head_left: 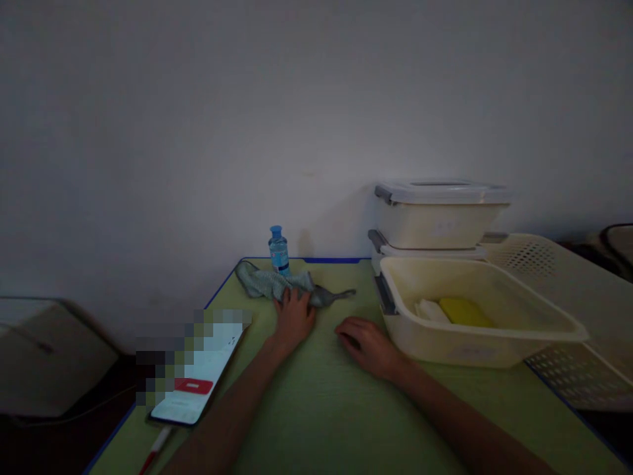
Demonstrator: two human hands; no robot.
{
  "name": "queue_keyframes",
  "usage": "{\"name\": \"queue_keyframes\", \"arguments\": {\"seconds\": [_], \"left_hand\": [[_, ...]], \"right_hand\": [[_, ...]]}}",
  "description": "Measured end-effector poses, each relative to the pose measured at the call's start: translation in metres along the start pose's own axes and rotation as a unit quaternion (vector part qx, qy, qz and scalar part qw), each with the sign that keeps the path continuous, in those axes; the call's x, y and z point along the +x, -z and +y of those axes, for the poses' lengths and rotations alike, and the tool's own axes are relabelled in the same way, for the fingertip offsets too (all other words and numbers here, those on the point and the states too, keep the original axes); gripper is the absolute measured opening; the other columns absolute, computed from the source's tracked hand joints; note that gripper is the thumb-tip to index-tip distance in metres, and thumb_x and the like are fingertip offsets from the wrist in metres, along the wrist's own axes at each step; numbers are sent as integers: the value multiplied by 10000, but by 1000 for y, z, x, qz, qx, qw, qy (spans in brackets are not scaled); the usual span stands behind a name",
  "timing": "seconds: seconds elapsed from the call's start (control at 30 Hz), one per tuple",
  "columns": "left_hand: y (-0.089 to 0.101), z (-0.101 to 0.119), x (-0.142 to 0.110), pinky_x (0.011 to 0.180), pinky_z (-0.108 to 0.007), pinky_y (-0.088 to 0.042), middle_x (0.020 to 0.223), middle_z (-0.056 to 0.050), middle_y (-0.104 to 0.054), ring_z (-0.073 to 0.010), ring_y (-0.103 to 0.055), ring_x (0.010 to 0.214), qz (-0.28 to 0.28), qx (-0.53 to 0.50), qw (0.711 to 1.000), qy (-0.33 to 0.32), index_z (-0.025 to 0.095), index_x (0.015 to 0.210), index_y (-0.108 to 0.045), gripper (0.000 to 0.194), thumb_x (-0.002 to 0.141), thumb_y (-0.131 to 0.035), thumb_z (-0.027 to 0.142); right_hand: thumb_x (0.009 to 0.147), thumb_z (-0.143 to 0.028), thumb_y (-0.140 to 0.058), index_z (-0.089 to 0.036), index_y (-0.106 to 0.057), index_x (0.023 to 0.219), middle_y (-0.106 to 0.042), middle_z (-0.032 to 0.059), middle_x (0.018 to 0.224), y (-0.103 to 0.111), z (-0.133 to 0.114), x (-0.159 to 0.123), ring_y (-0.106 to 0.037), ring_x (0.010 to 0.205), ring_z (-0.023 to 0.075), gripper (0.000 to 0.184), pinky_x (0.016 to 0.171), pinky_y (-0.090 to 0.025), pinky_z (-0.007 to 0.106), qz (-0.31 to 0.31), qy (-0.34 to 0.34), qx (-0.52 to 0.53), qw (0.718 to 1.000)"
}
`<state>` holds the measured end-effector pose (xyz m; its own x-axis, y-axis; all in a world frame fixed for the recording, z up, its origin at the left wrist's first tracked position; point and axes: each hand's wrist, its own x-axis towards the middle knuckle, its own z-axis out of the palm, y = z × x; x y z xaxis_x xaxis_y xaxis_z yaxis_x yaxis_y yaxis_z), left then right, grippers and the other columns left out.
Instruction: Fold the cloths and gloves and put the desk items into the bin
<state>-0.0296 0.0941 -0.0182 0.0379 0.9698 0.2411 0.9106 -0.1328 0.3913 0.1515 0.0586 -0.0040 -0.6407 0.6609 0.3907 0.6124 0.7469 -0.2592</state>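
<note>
My left hand (pixel 295 318) rests at the near edge of a crumpled grey-green cloth (pixel 264 282), fingers spread and touching it. The cloth lies bunched across the far left of the table, and a thin twisted end points right. Just behind it a small clear bottle with a blue cap (pixel 279 252) stands upright. To the right, my right hand (pixel 366 344) lies on the tabletop with its fingers curled in, and nothing shows in it. That hand is close to the left side of an open cream bin (pixel 455 349).
Inside the bin are a yellow item (pixel 465 311) and a white one (pixel 432 310). Lidded boxes (pixel 440 224) are stacked behind it, and a perforated basket (pixel 554 284) is at right. A lit phone (pixel 190 373) with a cable lies on the green table (pixel 316 415) at left.
</note>
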Motion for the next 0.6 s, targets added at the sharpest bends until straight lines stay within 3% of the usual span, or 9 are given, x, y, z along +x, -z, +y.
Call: {"name": "queue_keyframes", "arguments": {"seconds": [0.2,0.3,0.37,0.5,0.6], "left_hand": [[2,8,0,958,-452,-293,1029,-111,-503,-273,-449,1053,-32,-110,991,-72,146,854,-611,202,677,-518,171],[3,13,-2,893,-374,-337,857,-57,-508,-237,-466,938,-53,-201,973,-95,155,627,-576,36,598,-560,141],[4,16,-4,809,-329,-361,726,-15,-485,-204,-471,825,-72,-273,955,-92,160,527,-528,66,541,-576,117],[5,16,-6,565,-228,-320,531,52,-415,-110,-411,570,-119,-440,889,-47,153,472,-502,81,483,-547,86],[5,13,-6,491,-193,-279,485,70,-409,-71,-375,483,-126,-575,808,12,147,499,-506,59,489,-512,89]], "right_hand": [[801,-71,-442,-159,-582,845,-604,76,869,-4,2,-3,-575,815,177,171,747,-466,313,38,-39,45,998],[774,-54,-459,-165,-576,846,-583,83,936,-6,2,-3,-560,885,186,176,804,-461,340,57,-45,64,995],[766,-48,-460,-167,-575,839,-572,82,949,-7,3,-3,-553,901,189,181,818,-461,349,62,-43,69,995],[768,-49,-458,-169,-564,850,-543,87,952,-9,4,-4,-551,900,193,180,820,-469,360,77,-41,78,993],[770,-48,-454,-190,-538,956,-508,97,1057,-10,3,-6,-528,998,204,249,879,-450,393,113,-38,89,989]]}}
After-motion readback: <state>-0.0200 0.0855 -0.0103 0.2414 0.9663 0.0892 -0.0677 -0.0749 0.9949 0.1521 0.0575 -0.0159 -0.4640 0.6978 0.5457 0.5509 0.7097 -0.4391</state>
